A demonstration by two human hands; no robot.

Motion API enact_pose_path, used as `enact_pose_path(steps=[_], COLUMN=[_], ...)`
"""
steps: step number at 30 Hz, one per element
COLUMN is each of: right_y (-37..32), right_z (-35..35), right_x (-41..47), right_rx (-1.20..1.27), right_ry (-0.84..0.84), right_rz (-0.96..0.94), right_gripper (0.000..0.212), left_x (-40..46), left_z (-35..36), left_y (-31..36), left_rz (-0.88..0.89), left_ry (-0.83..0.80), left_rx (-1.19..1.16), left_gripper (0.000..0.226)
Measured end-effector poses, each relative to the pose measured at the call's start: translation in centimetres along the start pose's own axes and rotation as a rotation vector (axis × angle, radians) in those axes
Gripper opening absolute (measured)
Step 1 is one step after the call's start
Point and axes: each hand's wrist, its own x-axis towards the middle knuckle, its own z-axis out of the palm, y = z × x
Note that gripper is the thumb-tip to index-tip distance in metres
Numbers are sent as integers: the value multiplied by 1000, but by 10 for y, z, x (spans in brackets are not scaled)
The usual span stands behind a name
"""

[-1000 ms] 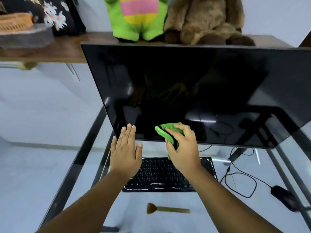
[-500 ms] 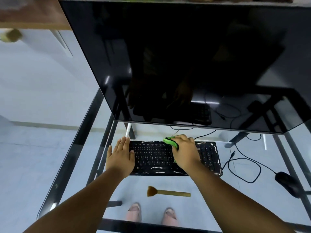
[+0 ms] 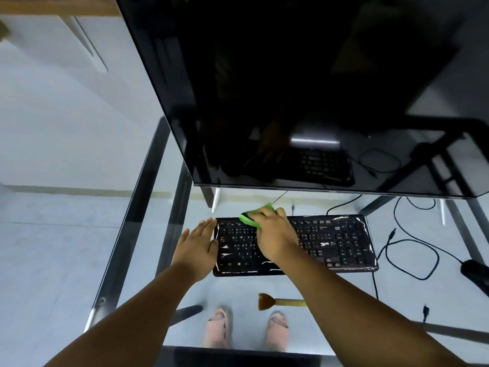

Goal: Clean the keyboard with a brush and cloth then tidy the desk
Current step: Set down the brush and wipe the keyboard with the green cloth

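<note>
green cloth point(image 3: 253, 216) under right hand point(image 3: 275, 234) fingers (on keyboard point(image 3: 330, 242)).

Desk point(image 3: 423, 300): clear glass top, smooth and glossy, on dark metal framing. Monitor point(image 3: 304, 88): black screen, high gloss, mirror-like (it reflects my keyboard and the cables). Keyboard point(image 3: 330, 242): black plastic, matt keys, the casing scuffed with white marks along its edges. Cloth point(image 3: 250, 219): bright green, soft fabric, bunched under my right hand point(image 3: 272, 234). Brush point(image 3: 280, 302): pale wooden handle, matt, with brown bristles fanned at one end. Mouse point(image 3: 475, 271): black plastic, slight sheen. Cables point(image 3: 412, 250): black, smooth rubbery sheath.
</note>
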Motion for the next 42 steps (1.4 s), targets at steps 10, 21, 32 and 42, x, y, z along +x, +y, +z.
enact_pose_path(steps=[10, 21, 32, 42], right_y=[21, -36, -35, -27], right_z=[-7, 26, 25, 30], right_x=[-10, 7, 3, 5], right_rx=[-95, -22, -19, -45], right_ry=[102, 60, 135, 103], right_rz=[238, 36, 160, -32], right_gripper=[50, 61, 57, 58], left_x=[-1, 4, -1, -9], left_z=[-4, -10, 1, 2], left_y=[-22, -33, -52, -73], left_rz=[101, 151, 164, 46], left_ry=[-65, -134, -44, -56], left_rx=[-6, 16, 13, 180], left_gripper=[58, 58, 57, 62])
